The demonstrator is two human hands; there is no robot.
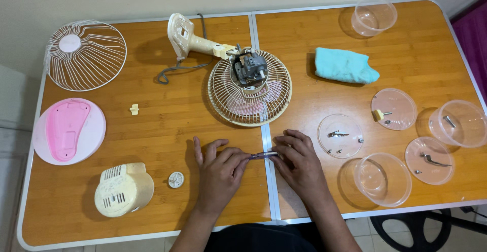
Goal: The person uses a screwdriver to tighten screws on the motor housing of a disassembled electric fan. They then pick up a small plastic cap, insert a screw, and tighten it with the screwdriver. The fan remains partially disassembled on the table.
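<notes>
Head view: both hands' fingers [242, 159] pinch a screwdriver [264, 155] near the table [152, 145] edge.

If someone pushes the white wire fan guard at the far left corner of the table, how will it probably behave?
The white wire guard looks like thin open wire, so it is probably light and slides easily on the smooth table. Its domed shape may rock. The thin wires could bend if squeezed.

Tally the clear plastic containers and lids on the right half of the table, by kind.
Deep clear tubs: 3 — top, far right, bottom
Flat clear lids holding small parts: 3 —
Total: 6
</notes>
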